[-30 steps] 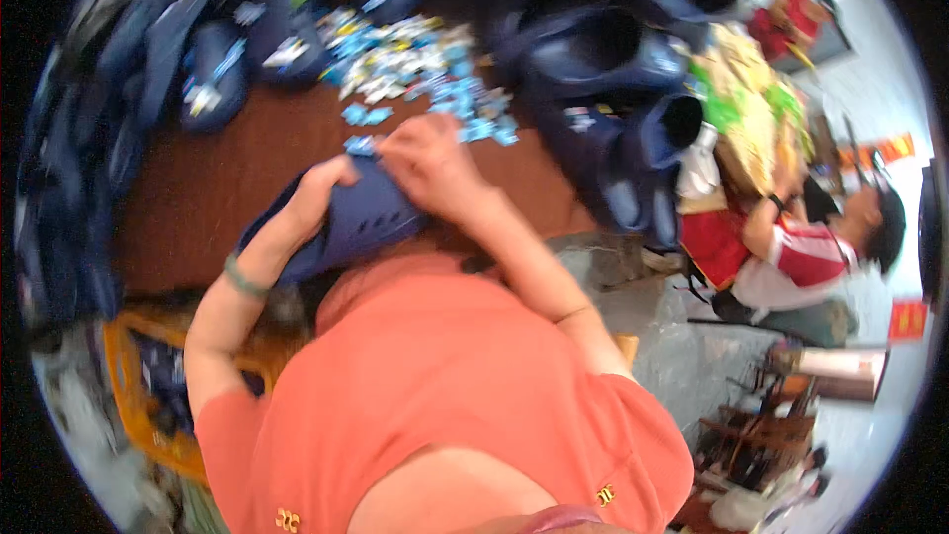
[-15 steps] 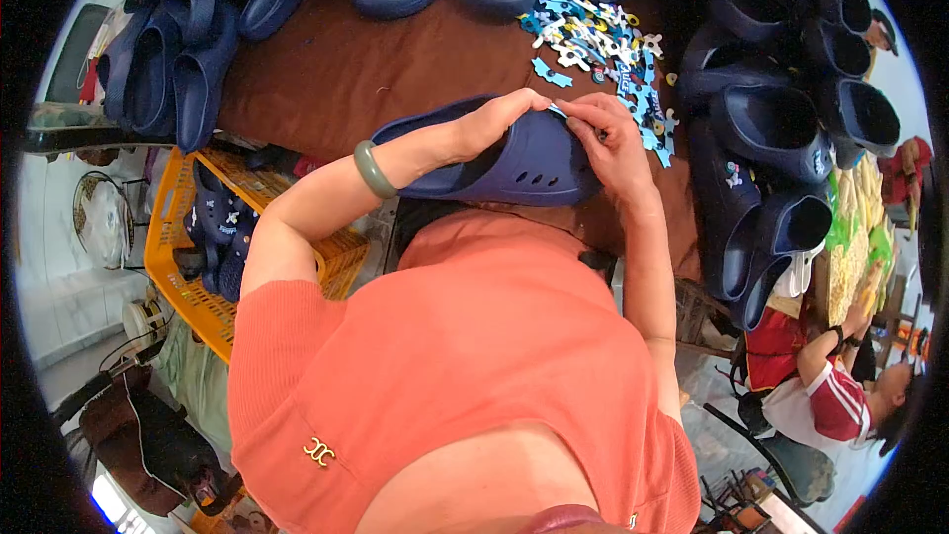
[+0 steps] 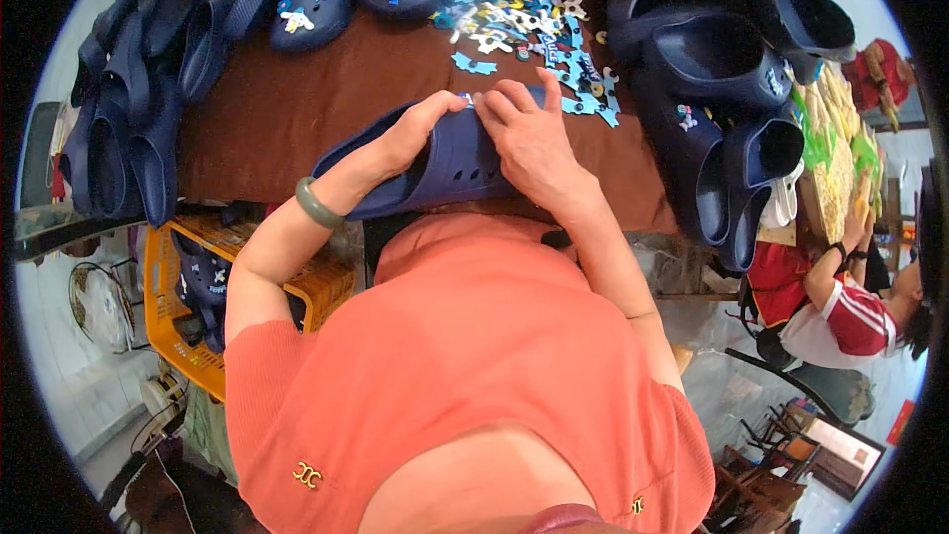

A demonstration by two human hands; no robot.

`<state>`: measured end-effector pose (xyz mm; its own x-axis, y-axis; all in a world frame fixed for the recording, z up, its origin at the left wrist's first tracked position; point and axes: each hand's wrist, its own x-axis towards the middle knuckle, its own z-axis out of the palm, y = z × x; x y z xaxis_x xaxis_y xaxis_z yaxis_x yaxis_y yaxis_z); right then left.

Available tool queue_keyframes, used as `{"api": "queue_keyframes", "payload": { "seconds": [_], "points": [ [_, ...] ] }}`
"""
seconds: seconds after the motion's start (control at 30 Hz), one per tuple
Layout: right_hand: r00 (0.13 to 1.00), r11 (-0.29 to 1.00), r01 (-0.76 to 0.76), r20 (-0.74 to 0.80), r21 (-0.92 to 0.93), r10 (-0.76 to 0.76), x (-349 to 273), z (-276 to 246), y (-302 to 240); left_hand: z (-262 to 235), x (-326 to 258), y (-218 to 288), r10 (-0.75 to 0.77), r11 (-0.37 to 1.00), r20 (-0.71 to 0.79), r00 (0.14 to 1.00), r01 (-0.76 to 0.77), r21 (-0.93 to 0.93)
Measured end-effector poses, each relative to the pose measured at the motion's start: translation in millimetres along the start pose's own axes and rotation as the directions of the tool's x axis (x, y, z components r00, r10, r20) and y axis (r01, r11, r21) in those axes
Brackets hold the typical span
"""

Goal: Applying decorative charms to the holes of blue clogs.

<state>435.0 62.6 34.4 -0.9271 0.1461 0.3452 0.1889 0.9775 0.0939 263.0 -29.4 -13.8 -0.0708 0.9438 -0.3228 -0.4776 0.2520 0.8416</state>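
Grip on, in the head view: the left hand (image 3: 410, 135) was closed around the navy-blue foam clog (image 3: 463, 170), the right hand (image 3: 539, 143), half-curled, touched its upper, any pinch hidden! That clog sat at the brown-cloth-covered bench's (image 3: 257, 129) near edge.

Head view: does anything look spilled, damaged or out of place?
Nothing clearly stands out. The charms lie loose and jumbled on the brown surface, but mostly heaped together, hardly a spill; the held clog shows no visible damage.
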Motion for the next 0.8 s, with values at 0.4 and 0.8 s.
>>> {"api": "queue_keyframes", "payload": {
  "seconds": [0.4,0.8],
  "points": [
    [0.997,0.999,-0.043,-0.065,-0.008,0.042,-9,4,-3,4,-4,5,-0.023,1.000,-0.031,0.999,0.023,-0.002],
    [0.732,0.802,-0.566,-0.331,0.190,0.595,-78,64,120,15,-9,21,-0.035,0.996,-0.077,0.996,0.029,-0.080]
  ]
}}
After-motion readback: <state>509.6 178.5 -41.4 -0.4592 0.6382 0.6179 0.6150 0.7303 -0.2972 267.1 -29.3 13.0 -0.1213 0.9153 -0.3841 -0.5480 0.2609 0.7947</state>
